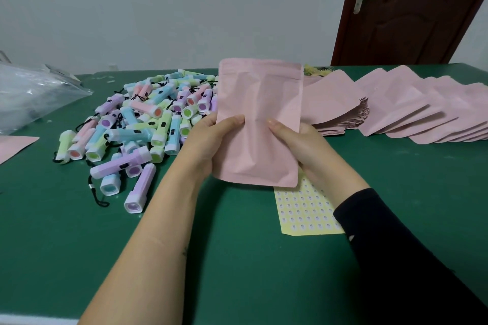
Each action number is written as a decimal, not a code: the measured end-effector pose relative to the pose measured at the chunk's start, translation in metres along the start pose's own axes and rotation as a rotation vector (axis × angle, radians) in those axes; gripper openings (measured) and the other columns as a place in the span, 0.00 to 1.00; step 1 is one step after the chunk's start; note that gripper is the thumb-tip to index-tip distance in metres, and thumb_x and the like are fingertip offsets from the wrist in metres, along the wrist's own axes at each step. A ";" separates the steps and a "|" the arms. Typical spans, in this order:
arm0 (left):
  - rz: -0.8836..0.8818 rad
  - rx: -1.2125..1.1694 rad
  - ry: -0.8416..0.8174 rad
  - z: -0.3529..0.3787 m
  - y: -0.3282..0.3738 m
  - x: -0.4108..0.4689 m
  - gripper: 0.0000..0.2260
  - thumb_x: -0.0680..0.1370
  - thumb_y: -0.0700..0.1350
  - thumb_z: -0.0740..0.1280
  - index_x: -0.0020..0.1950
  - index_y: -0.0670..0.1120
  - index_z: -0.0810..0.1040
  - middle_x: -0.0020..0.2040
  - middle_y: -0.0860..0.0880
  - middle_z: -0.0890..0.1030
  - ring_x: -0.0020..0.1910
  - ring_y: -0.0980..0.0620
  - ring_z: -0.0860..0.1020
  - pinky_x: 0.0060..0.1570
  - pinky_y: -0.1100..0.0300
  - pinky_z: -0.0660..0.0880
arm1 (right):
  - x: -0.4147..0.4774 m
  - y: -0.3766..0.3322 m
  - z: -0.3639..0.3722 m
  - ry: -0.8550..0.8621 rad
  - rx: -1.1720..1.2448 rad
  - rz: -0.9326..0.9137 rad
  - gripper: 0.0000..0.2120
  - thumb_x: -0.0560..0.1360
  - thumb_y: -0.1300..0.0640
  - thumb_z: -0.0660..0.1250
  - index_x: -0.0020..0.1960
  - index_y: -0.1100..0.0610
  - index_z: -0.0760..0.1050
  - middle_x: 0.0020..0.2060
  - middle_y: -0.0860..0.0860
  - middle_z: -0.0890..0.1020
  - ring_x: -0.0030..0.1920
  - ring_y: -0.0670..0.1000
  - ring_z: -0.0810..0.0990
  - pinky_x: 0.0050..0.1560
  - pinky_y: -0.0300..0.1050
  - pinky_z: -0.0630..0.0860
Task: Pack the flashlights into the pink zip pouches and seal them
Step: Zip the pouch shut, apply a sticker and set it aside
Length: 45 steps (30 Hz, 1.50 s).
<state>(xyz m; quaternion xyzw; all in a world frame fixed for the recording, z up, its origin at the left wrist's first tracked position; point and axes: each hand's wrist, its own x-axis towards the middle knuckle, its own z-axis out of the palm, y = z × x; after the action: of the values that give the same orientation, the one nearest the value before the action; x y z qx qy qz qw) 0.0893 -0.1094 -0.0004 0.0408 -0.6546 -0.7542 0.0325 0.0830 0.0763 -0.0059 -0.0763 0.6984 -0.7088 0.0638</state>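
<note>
A pink zip pouch (260, 103) stands upright above the green table (250, 258), held by both hands. My left hand (208, 140) grips its lower left edge with the thumb on the front. My right hand (295, 140) grips the lower right edge the same way. Creases bulge down its middle, and its contents are hidden. A heap of pastel flashlights (148, 124) with black wrist cords lies to the left of the pouch. Fanned stacks of flat pink pouches (396, 110) lie to the right.
A yellow sticker sheet (306, 211) lies under my right wrist. A clear plastic bag (31, 92) sits at the far left, with one flat pink pouch (13, 146) below it. A brown door (412, 7) stands behind the table's right end.
</note>
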 end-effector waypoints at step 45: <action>-0.056 -0.116 -0.004 0.001 0.000 0.001 0.07 0.76 0.44 0.71 0.54 0.46 0.82 0.49 0.48 0.86 0.46 0.50 0.85 0.40 0.59 0.81 | -0.001 0.000 -0.007 -0.088 -0.069 0.073 0.13 0.71 0.51 0.76 0.54 0.54 0.82 0.45 0.48 0.87 0.46 0.49 0.86 0.49 0.46 0.82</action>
<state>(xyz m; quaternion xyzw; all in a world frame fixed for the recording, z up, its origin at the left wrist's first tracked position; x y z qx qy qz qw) 0.0879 -0.1082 -0.0005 0.0557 -0.6083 -0.7917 0.0122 0.0823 0.0828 -0.0063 -0.0841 0.7212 -0.6774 0.1176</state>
